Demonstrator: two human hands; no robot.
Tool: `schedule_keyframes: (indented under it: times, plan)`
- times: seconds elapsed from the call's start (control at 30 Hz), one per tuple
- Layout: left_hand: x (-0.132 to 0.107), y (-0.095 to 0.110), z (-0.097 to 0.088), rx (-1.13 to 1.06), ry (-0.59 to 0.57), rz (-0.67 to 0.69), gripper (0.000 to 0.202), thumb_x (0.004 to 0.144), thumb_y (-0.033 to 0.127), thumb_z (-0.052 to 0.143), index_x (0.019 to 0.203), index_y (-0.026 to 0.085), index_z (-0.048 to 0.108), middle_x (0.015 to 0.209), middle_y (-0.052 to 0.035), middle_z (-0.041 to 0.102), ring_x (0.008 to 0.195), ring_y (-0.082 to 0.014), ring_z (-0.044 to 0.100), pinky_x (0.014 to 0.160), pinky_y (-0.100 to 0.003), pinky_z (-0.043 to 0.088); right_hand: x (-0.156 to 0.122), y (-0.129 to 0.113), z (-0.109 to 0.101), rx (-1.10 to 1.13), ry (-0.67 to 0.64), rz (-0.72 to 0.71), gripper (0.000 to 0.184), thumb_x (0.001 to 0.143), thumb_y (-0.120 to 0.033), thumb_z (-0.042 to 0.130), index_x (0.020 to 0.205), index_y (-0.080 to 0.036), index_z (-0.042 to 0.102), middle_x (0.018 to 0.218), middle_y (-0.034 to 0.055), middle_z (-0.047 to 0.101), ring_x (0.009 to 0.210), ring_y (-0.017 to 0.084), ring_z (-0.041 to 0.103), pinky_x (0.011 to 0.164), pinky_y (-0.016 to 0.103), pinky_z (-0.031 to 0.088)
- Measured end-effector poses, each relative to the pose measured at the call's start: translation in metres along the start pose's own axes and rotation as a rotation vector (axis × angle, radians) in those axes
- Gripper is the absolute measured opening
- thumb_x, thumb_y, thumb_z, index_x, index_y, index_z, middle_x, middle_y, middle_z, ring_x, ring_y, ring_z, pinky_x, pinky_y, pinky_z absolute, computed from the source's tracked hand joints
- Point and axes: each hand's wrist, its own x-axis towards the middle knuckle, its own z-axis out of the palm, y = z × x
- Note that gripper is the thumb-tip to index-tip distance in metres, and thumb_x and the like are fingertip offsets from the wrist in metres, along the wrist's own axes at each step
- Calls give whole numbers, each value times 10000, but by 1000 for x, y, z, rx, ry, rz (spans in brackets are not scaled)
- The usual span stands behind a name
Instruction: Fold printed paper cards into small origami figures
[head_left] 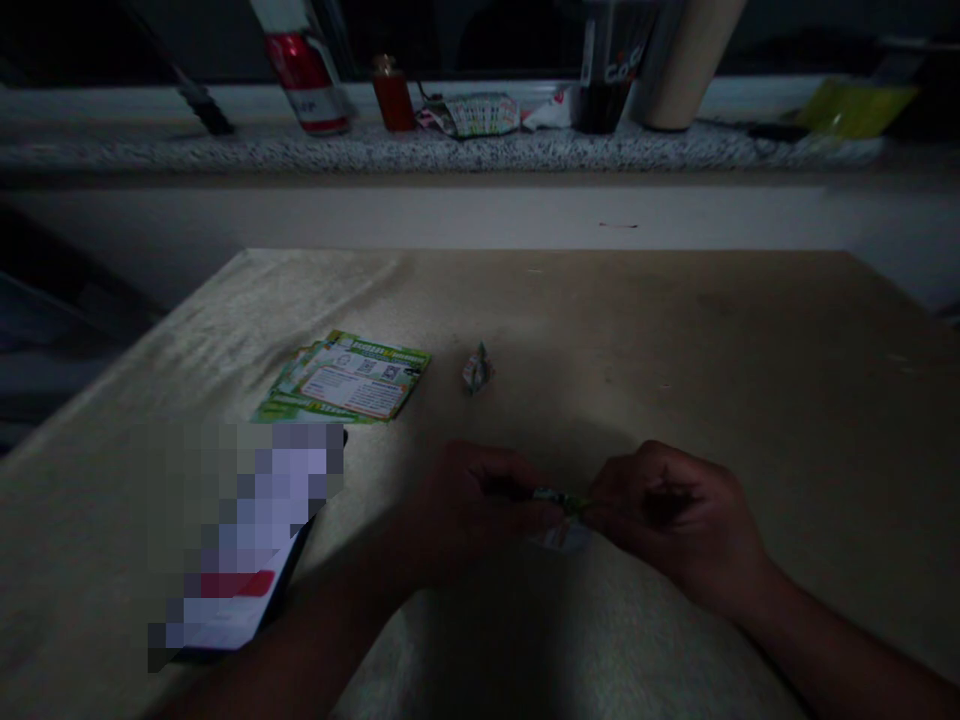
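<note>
My left hand (469,505) and my right hand (675,520) meet low in the middle of the beige table (675,350). Both pinch a small folded piece of green and white printed paper (561,520) between their fingertips. The fingers of both hands are curled closed on it. A finished small folded paper shape (477,367) stands alone on the table beyond my hands. A fanned stack of green printed leaflets (349,380) lies to the left of it.
A phone with a lit, blurred screen (247,540) lies at the near left. Behind the table a granite ledge (450,150) carries a red and white can (307,75), a small red bottle (392,95), packets, a dark cup (607,70) and a beige cylinder (686,60).
</note>
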Motion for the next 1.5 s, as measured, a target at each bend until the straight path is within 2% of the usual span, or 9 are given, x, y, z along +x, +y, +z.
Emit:
schedule_keyframes:
  times: [0.13, 0.23, 0.47, 0.6, 0.8, 0.93, 1.1, 1.27, 1.5]
  plan:
    - [-1, 5, 4, 153, 88, 121, 54, 761, 218, 782, 754, 166, 793, 677, -10, 755, 600, -103, 652, 566, -181, 463, 2, 3, 0, -126, 52, -50, 166, 744, -127, 804, 796, -213, 672, 714, -1, 733, 604, 127, 687, 542, 216, 544]
    - [-2, 7, 8, 165, 127, 218, 61, 766, 229, 774, 776, 175, 802, 710, -23, 778, 631, -135, 690, 600, -211, 507, 3, 0, 2, -161, 82, -82, 148, 734, -132, 812, 821, -204, 717, 754, 18, 760, 628, 140, 715, 552, 213, 565]
    - [-2, -3, 12, 104, 146, 195, 75, 764, 255, 805, 785, 184, 797, 738, -19, 781, 678, -151, 706, 647, -231, 533, 4, -4, 5, -161, 54, -68, 58, 787, -148, 779, 774, -201, 759, 652, 0, 746, 531, 116, 678, 481, 184, 527]
    - [-3, -4, 8, 71, 105, 180, 119, 751, 250, 821, 814, 158, 779, 786, -35, 768, 729, -155, 694, 679, -240, 533, 3, -2, 1, -160, 24, -53, 70, 797, -183, 777, 733, -184, 749, 625, 11, 717, 516, 115, 642, 474, 200, 504]
    - [-8, 0, -5, 139, 34, 337, 213, 774, 145, 801, 973, 190, 737, 903, -6, 732, 847, -123, 664, 790, -218, 531, 5, -4, -4, -35, -40, 28, 109, 784, -174, 783, 688, -173, 733, 587, -3, 673, 498, 96, 598, 458, 185, 474]
    - [-7, 1, -8, 72, -35, 287, 150, 791, 165, 795, 928, 161, 734, 877, -21, 732, 810, -123, 669, 757, -220, 544, 6, -4, -5, 65, -64, 81, 118, 777, -175, 791, 674, -170, 733, 566, -11, 638, 485, 92, 565, 441, 191, 454]
    - [-5, 2, -9, 13, -29, 235, 164, 757, 182, 825, 888, 148, 732, 841, -29, 737, 759, -128, 669, 700, -221, 541, 4, -2, -7, 102, -99, 62, 71, 783, -195, 799, 726, -179, 762, 619, 15, 684, 525, 113, 595, 469, 224, 470]
    - [-6, 7, -11, 112, -116, 323, 94, 793, 206, 795, 836, 145, 737, 806, -44, 711, 771, -152, 655, 703, -252, 517, 3, -1, -10, 76, -138, 29, 60, 805, -200, 781, 748, -186, 770, 629, 19, 691, 533, 120, 606, 476, 233, 470]
    - [-5, 10, -11, 268, -206, 486, 111, 825, 213, 780, 909, 154, 736, 851, -52, 715, 782, -144, 672, 727, -243, 513, 5, -3, -8, 19, -186, -8, 117, 831, -235, 762, 736, -169, 773, 616, 31, 700, 516, 120, 612, 470, 229, 463]
